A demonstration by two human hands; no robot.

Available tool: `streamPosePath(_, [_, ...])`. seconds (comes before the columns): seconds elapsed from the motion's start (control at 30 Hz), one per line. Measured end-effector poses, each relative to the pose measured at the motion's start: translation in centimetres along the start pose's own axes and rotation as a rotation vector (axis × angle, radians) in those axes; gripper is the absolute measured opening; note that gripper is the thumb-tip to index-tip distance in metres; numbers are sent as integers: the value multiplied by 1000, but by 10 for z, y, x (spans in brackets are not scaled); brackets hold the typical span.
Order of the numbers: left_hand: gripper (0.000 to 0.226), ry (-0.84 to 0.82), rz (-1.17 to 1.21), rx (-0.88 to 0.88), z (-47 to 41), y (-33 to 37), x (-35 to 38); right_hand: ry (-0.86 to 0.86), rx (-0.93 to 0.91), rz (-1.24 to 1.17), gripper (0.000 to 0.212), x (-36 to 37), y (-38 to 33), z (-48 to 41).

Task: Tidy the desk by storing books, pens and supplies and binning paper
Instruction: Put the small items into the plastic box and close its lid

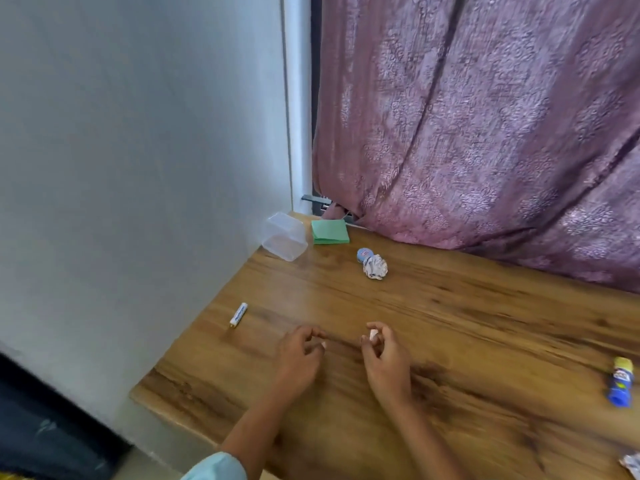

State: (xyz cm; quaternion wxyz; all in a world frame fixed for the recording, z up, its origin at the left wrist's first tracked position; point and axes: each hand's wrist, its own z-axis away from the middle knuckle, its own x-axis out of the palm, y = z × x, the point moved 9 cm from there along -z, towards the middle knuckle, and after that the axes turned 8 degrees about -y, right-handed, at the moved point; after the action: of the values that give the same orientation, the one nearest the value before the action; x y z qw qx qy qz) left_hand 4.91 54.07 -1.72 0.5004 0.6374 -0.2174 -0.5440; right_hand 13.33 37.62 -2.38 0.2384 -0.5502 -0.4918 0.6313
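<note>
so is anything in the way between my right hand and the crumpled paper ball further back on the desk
Nothing visible: only bare desk lies between the right hand and the crumpled paper ball. The blue-lidded jar sits just behind the ball, out of the path.
</note>
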Motion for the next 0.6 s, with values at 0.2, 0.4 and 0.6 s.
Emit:
streamPosePath(0.2, [13,-97,-47,132,-64,20,7,201,44,71,8,-17,-4,-25])
streamPosePath(0.4, [15,-14,-54,197,-113,18,-35,204,27,104,8,-1,-39,-80])
streamPosePath(0.6, [42,222,116,68,-154,-5,-107,-79,-15,183,29,71,-82,-151])
